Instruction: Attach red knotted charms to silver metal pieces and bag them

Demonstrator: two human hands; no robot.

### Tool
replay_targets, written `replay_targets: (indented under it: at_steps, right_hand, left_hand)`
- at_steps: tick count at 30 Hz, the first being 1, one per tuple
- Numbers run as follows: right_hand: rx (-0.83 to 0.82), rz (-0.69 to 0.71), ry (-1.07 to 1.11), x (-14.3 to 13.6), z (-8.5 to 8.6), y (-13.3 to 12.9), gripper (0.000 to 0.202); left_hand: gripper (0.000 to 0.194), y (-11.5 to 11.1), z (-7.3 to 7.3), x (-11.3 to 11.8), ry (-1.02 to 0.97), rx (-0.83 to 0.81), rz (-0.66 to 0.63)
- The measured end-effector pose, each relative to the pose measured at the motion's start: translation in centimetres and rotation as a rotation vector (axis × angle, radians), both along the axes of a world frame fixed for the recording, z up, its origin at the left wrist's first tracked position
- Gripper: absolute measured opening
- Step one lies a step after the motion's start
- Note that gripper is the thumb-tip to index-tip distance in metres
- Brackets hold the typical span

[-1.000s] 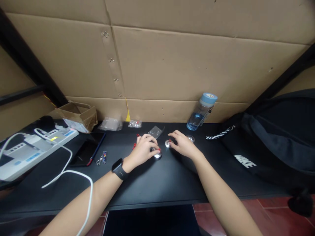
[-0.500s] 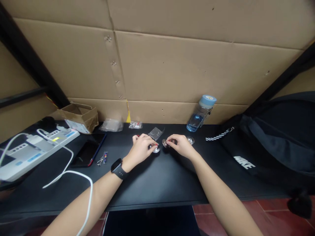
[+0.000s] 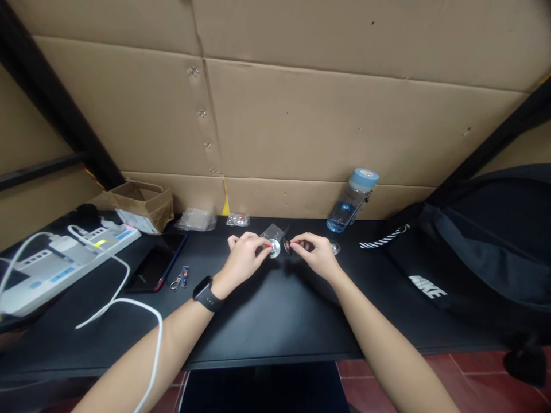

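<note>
In the head view my left hand [image 3: 246, 253], a dark watch on its wrist, pinches a small shiny round metal disc [image 3: 275, 249] between thumb and fingers. Facing it, my right hand [image 3: 316, 254] grips a second round metal piece [image 3: 287, 246], turned nearly edge-on. A narrow gap separates the two pieces, both held above the black tabletop. Bits of red show at the fingertips of both hands. Just behind lies a clear plastic bag [image 3: 272, 231]. Another shiny round piece [image 3: 334, 247] rests right of my right hand, partly hidden by it.
On the left are a power strip [image 3: 64, 269] with white cables, a phone [image 3: 157, 264], a keychain [image 3: 185, 276] and a cardboard box [image 3: 144, 203]. Plastic bags [image 3: 196, 219] and a small packet [image 3: 238, 219] lie behind. A bottle [image 3: 350, 201] and black bag [image 3: 473, 252] occupy the right.
Both hands have lifted their metal pieces slightly. The left disc has tilted to show its face more, and the right piece has turned closer to edge-on.
</note>
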State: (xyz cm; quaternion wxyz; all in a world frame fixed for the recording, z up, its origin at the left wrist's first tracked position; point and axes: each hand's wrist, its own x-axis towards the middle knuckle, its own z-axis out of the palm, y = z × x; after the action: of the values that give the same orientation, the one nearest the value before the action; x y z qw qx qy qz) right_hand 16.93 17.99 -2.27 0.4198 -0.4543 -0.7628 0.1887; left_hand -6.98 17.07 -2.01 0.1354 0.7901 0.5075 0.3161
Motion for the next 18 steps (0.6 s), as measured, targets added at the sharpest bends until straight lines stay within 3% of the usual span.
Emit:
replay_targets:
  at_steps: [6,9,14,18]
  right_hand:
    - [0.058,-0.054,-0.178,-0.2,0.0,0.0,0.011]
    - [-0.028,-0.076,-0.052,0.1,-0.2,0.2,0.013]
    - [-0.220,0.059,0.310,-0.4,-0.8,0.5,0.022]
    - [-0.299,0.099,0.408,-1.2,-1.5,0.4,0.026]
  left_hand:
    - [0.016,-0.4,0.6,0.2,-0.032,-0.004,-0.004]
    - [0.018,-0.5,0.9,0.2,-0.038,-0.027,-0.001]
    - [0.020,-0.4,0.7,0.2,-0.052,-0.066,-0.022]
    - [0.019,-0.3,0.4,0.3,-0.074,-0.083,-0.043]
